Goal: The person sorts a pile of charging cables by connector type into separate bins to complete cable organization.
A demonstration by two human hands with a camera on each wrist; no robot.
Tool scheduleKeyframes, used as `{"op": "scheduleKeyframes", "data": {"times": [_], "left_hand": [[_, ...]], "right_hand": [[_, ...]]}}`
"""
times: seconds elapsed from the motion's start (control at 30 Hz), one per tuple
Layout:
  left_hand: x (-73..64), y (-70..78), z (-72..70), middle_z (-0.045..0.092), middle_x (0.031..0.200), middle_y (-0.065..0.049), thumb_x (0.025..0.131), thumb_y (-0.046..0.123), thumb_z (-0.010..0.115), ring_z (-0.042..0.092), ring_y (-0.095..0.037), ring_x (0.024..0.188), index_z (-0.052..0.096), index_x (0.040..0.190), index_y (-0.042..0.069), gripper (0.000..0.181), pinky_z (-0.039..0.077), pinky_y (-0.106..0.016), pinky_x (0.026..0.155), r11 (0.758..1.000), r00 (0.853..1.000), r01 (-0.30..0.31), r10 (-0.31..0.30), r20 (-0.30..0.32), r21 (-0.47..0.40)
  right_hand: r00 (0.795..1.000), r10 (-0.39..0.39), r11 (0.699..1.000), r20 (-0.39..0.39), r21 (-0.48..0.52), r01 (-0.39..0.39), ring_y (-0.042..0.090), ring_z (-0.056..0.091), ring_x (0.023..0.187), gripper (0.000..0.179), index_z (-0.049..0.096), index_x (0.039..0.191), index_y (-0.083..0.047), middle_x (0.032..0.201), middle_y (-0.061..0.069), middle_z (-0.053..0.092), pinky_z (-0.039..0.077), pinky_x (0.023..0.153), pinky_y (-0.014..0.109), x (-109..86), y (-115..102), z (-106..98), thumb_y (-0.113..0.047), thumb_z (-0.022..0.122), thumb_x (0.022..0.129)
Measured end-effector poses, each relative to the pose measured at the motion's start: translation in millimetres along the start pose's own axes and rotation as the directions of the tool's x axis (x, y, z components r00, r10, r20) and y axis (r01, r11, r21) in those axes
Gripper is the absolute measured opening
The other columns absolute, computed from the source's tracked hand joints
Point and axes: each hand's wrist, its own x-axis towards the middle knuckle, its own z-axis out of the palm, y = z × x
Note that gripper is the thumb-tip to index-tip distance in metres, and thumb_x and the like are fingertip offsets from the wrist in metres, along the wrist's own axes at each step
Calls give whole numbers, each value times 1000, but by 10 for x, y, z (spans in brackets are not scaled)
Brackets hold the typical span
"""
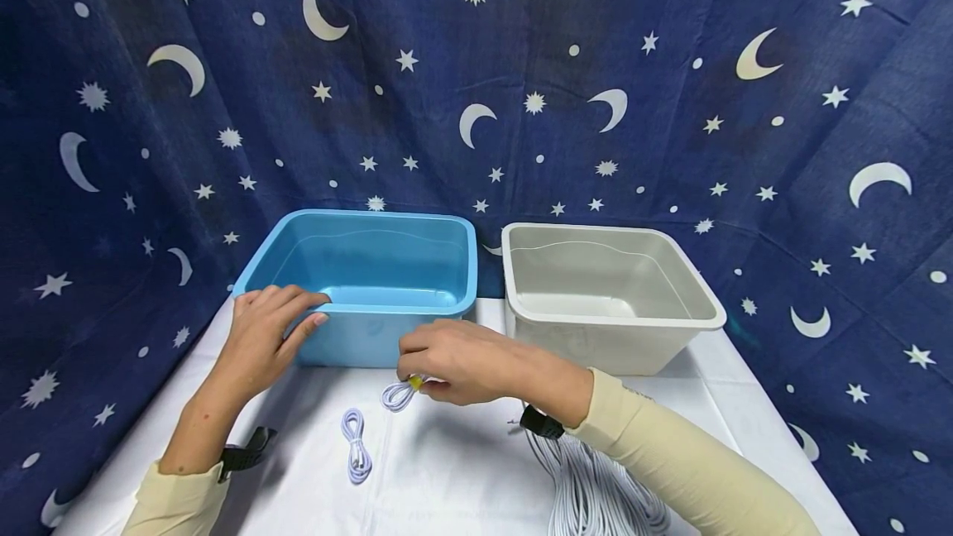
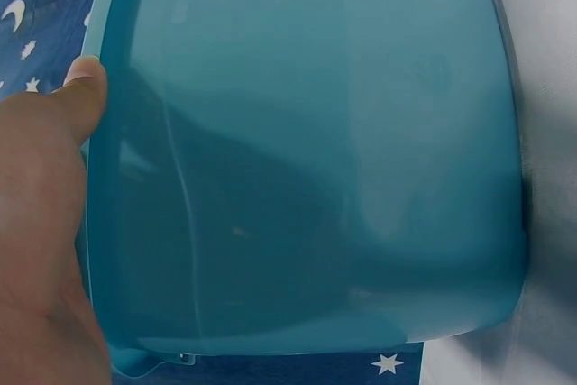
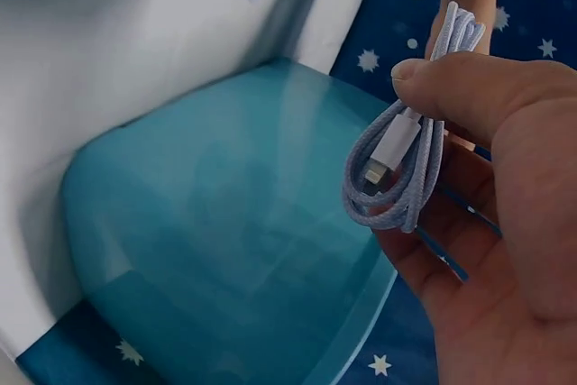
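Note:
My left hand [image 1: 271,337] grips the near rim of a blue plastic bin [image 1: 402,337], fingers over the edge and thumb on the outside. In the left wrist view the bin's outer wall [image 2: 270,178] fills most of the picture. In front of that bin my right hand [image 1: 465,361] pinches a coiled charging cable [image 1: 398,396], pale lavender and braided. The right wrist view shows the cable's white plug [image 3: 394,143] with its metal tip lying along the loops. Something small and yellow [image 1: 415,383] shows on the coil by the fingers.
Another coiled pale cable [image 1: 356,447] lies on the white tablecloth [image 1: 447,486]. A grey bin [image 1: 596,346] stands right of the blue one. A large bundle of pale cord [image 1: 596,486] lies partly under the right forearm. Behind the bins hangs a blue star-patterned cloth [image 1: 521,40].

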Motion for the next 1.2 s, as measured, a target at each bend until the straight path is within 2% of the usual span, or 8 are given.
{"op": "scheduleKeyframes", "data": {"times": [0.17,0.43,0.57,0.77,1.0,1.2], "left_hand": [[-1,-10,2,72,104,-4,93,11,79,57,-24,90,75,120,13,27,33,-58,91,1000,1000,-1,1,3,-1],[-2,3,4,72,104,-3,93,11,79,58,-24,91,76,120,14,27,33,-59,91,1000,1000,8,-8,7,2],[0,4,1,72,104,-3,93,11,79,57,-23,90,75,120,14,27,33,-59,92,1000,1000,11,-11,6,-2],[7,-7,-4,72,104,-1,93,11,79,57,-22,90,75,121,15,28,33,-58,91,1000,1000,6,-6,5,-3],[7,-14,3,72,103,-2,92,10,79,56,-22,89,76,120,14,28,33,-57,90,1000,1000,-2,2,3,-10],[5,-8,2,72,104,-2,93,10,79,57,-22,90,75,121,14,28,33,-58,91,1000,1000,5,-5,5,-12]], "right_hand": [[998,-9,999,-64,41,12,10,57,93,16,72,103,-20,99,-7,60,47,84,24,38,43,-66,-10,78,92],[992,7,998,-128,70,2,12,58,94,16,74,106,-18,104,-4,63,49,87,26,64,136,-125,-10,78,93],[984,15,998,-178,64,-4,12,58,94,13,75,108,-15,105,-3,64,49,89,24,73,211,-142,-11,76,96],[969,56,994,-241,110,-30,13,59,96,13,76,110,-12,106,-1,64,49,88,24,65,327,-134,-9,74,97],[942,163,983,-293,129,-130,12,57,94,13,75,107,-13,105,-2,63,49,84,25,60,454,-130,-5,74,96],[921,281,958,-270,129,-255,12,57,95,14,76,112,-15,106,-3,63,50,85,28,55,579,-109,-9,75,98]]}}
